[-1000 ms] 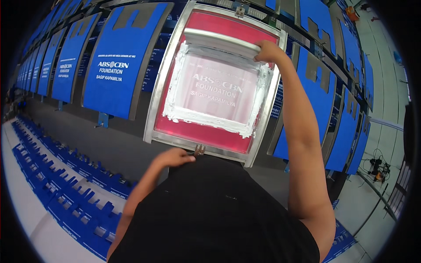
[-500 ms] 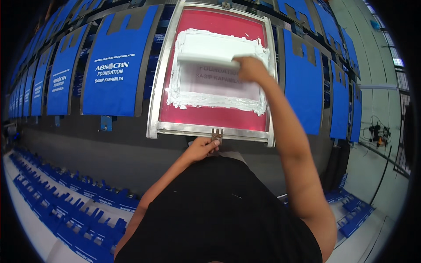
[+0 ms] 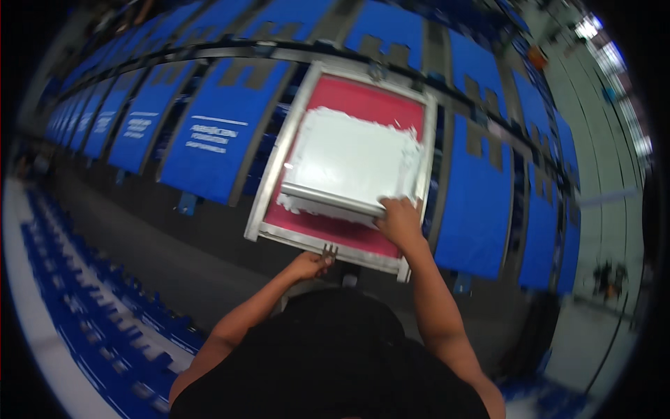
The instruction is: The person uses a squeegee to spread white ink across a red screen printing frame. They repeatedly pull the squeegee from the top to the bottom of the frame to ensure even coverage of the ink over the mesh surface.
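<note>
Screen frame (image 3: pixel 300 239), silver all round, lies flat in front of the person, between the blue pieces on its left (image 3: pixel 216 133) and the blue pieces on its right (image 3: pixel 474 195). What it rests on is hidden. The right hand (image 3: pixel 399 222) is closed tight around the right end of a long bar (image 3: pixel 331 200) that lies across the screen frame, low down, near its near edge.

Half a second ago the bar was higher up, and some of the see-through middle showed below it. Now the bar has come down, and white paste (image 3: pixel 349 150) hides most of that middle — so this pull looks almost done.

The screen frame is like a shallow tray. Inside its rails is a red sheet (image 3: pixel 363 98), with the white paste in a big block on top, ragged round the sides. Red shows at the far edge and the near edge.

The left hand (image 3: pixel 307 266) pinches a small pronged clip (image 3: pixel 329 251) at the near edge — a bit blurry, but the fingers look closed on it.
</note>
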{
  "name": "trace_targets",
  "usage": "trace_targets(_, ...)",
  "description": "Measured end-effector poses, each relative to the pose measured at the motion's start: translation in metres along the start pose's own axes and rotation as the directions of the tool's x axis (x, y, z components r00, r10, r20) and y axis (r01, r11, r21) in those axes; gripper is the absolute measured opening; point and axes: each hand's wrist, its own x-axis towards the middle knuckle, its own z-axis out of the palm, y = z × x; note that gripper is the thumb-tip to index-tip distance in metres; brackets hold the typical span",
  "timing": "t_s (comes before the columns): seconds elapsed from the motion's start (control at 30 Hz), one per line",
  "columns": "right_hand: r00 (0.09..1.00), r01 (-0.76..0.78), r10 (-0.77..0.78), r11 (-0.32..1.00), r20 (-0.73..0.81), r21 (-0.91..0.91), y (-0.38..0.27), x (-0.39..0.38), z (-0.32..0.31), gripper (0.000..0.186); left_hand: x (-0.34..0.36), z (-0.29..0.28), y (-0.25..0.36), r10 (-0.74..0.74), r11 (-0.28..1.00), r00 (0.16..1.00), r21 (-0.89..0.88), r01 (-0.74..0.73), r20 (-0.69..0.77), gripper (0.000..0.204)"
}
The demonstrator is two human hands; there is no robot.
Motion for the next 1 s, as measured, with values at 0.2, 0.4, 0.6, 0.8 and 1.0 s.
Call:
trace_targets(0.2,0.994,-0.091,0.107,0.876,-0.007,0.474,0.074,0.000,0.020,0.038,-0.023,-0.003,0.028,0.026,0.921,0.992,0.389,0.025,-0.127,0.055)
trace_targets(0.4,0.973,-0.133,0.227,0.435,0.035,0.890,0.113,0.029,0.060,0.032,-0.041,-0.088,0.094,0.436,0.852,0.509,0.522,0.031,-0.742,0.053)
trace_targets(0.6,0.956,-0.220,0.252,0.273,0.151,0.936,0.100,0.055,0.063,0.040,0.014,-0.172,0.054,0.314,0.947,0.582,0.295,-0.130,-0.750,0.052)
trace_targets(0.8,0.924,-0.288,0.327,0.248,0.200,0.925,0.115,0.034,0.026,0.045,-0.022,-0.136,0.085,0.312,0.950,0.587,0.251,-0.185,-0.747,0.054)
trace_targets(1.0,0.910,-0.305,0.374,0.307,0.180,0.902,0.094,0.049,0.034,0.040,0.038,-0.159,0.017,0.416,0.879,0.601,0.133,-0.458,-0.683,0.047)
